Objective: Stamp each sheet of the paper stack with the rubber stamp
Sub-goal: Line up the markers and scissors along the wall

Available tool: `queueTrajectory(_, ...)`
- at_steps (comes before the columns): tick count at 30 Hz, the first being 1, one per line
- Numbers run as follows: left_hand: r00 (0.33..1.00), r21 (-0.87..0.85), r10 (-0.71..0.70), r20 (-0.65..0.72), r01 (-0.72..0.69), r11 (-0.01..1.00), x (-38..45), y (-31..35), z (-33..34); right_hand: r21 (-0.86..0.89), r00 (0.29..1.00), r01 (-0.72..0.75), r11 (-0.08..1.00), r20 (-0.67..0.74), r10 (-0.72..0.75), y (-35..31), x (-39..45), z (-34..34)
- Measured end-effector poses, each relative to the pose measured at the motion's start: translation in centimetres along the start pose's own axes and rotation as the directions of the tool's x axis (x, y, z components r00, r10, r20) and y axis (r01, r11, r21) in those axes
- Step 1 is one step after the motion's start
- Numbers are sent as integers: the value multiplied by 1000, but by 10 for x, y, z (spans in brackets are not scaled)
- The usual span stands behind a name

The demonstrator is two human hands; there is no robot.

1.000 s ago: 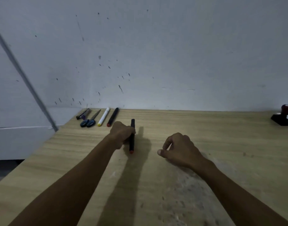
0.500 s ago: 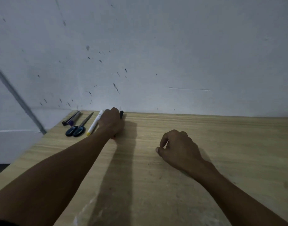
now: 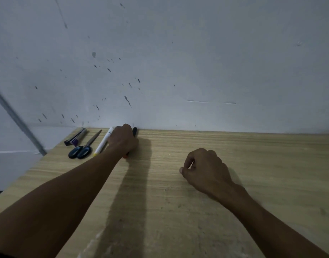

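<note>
My left hand [image 3: 122, 141] lies at the far left of the wooden table [image 3: 253, 164], close to the wall, closed over a black marker [image 3: 135, 131]. Only the marker's black top end and a bit of its red tip below my wrist show. My right hand [image 3: 204, 168] rests on the table's middle as a loose fist with nothing in it. No rubber stamp and no paper stack are in view.
Left of my left hand lie a white marker with a yellow end [image 3: 103, 142], scissors with dark handles [image 3: 84, 148] and a dark purple-tipped pen [image 3: 75, 137], all near the table's left corner. A spotted white wall [image 3: 178, 62] rises right behind the table.
My left hand has carried the black marker from the table's middle back to the row of tools by the wall. The view has swung left, so the stamp at the far right has left the frame.
</note>
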State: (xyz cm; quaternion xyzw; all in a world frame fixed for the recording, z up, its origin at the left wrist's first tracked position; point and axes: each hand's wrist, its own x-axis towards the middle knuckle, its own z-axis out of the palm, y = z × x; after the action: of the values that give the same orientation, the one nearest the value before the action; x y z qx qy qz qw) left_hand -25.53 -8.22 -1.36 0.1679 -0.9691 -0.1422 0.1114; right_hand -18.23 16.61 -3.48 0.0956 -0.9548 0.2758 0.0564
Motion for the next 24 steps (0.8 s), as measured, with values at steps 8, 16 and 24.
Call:
queueTrajectory(8,999,-11,42,-12,-42,999,-18,5,-9,-11,1000,2,1000,-15,-2,-1,-12,-18)
queueTrajectory(16,920,-270,306,-245,-368,890,-84,41,-18,-37,997,-41,999,-61,38,16,-48,-58)
queueTrajectory(24,782,-404,505,-366,-622,670,-193,118,-26,-51,978,-146,988,-159,136,72,-113,-111)
